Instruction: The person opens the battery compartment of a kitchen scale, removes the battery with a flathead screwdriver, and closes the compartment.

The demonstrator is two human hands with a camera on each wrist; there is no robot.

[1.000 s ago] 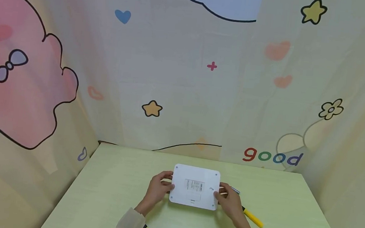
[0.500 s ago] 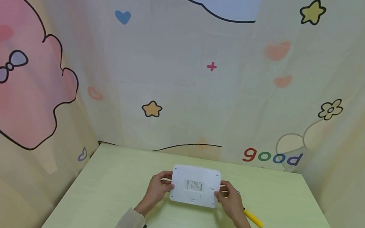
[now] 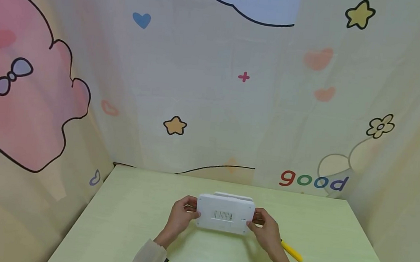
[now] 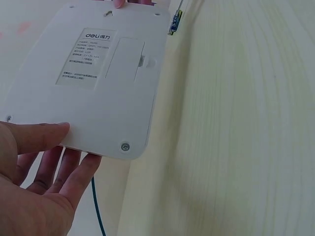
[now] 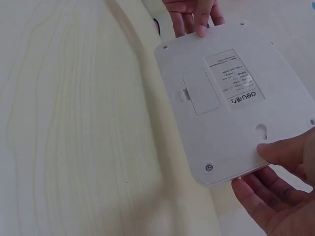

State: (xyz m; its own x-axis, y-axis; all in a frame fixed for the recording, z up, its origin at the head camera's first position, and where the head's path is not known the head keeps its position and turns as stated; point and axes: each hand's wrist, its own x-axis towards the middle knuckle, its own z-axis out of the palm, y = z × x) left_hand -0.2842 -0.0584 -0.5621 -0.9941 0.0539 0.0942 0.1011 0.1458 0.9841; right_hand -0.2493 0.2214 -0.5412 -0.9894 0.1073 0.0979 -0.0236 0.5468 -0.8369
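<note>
A white, flat deli electronic device (image 3: 223, 224) is held up above the table with its back towards me, tilted. Its back shows a printed label (image 4: 82, 59), a battery cover (image 5: 202, 91), corner screws and a keyhole slot. A raised ledge shows behind its top edge in the head view. My left hand (image 3: 180, 217) grips the left edge, thumb on the back and fingers behind. At the right edge my right hand (image 3: 266, 230) pinches the device the same way, its thumb near the keyhole slot. The device's front face is hidden.
A yellow-handled tool (image 3: 291, 251) lies on the table (image 3: 140, 225) beside my right wrist, its far end hidden behind that hand. The left wrist view shows a small blue and yellow item (image 4: 174, 22) past the device. A printed curtain (image 3: 207, 84) hangs behind and at both sides.
The device has tilted steadily, so its back looks shorter and the ledge behind its top edge has come into view. Both hands keep their hold and have hardly shifted.
</note>
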